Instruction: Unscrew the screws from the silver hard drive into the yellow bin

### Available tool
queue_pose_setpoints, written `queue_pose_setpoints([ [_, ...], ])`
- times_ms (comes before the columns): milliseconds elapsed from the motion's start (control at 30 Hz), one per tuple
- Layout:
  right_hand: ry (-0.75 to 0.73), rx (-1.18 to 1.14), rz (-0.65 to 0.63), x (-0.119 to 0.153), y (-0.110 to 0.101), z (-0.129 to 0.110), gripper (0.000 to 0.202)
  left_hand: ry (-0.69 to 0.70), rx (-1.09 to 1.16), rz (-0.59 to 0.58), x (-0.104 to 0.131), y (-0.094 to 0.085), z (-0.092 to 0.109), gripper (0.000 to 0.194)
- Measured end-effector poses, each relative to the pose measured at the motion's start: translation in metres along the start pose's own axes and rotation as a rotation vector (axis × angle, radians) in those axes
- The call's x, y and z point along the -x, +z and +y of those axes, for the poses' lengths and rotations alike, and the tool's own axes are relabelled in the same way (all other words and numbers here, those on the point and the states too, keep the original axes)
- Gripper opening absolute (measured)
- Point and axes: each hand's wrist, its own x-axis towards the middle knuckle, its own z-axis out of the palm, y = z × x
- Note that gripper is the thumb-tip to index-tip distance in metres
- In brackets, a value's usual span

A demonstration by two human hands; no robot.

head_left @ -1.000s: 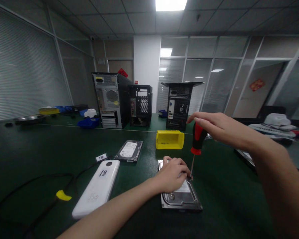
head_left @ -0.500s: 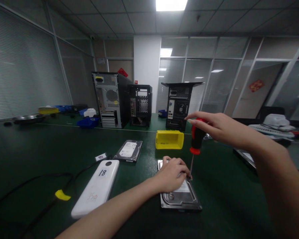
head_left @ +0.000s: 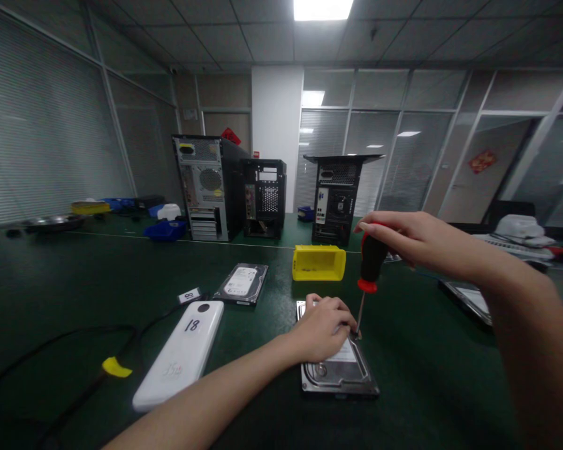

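Note:
A silver hard drive [head_left: 340,378] lies flat on the green table in front of me. My left hand [head_left: 326,328] is laid over its upper part, fingers curled and pressing it down, with the fingertips close to the screwdriver's tip. In my right hand [head_left: 396,234] is a screwdriver [head_left: 371,259] with a red and black handle, its top under the palm. The shaft points down, slightly tilted, and its tip meets the drive's right edge beside my left fingertips. The screw head under the tip is too small to make out.
Behind the drive sits a yellow bin [head_left: 319,264]. To the left lie a second hard drive [head_left: 242,282], a white power bank [head_left: 181,356] marked 18 and a black cable [head_left: 75,328]. Another drive [head_left: 466,300] is at right. Computer cases [head_left: 209,187] stand at the back.
My right hand has turned slightly around the screwdriver handle, the fingers now closer over its top. The screwdriver tip, my left hand and the hard drive stay in place.

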Motion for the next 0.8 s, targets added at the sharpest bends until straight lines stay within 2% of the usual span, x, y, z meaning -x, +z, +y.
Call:
queue_pose_setpoints([
  [200, 0.032, 0.034, 0.017, -0.001, -0.001, 0.003, 0.047, -0.004, 0.009, -0.010, 0.000, -0.001, 0.001, 0.023],
  [400, 0.118, -0.018, 0.013, 0.003, -0.003, 0.012, 0.062, -0.009, 0.017, -0.002, 0.001, -0.001, 0.000, 0.023],
  [567, 0.021, -0.114, 0.004, 0.000, -0.004, 0.018, 0.060, -0.001, 0.025, 0.007, 0.001, 0.001, -0.002, 0.022],
  [800, 0.128, -0.051, -0.105, -0.009, -0.007, 0.006, 0.060, -0.005, 0.004, 0.005, 0.000, 0.003, -0.004, 0.022],
])
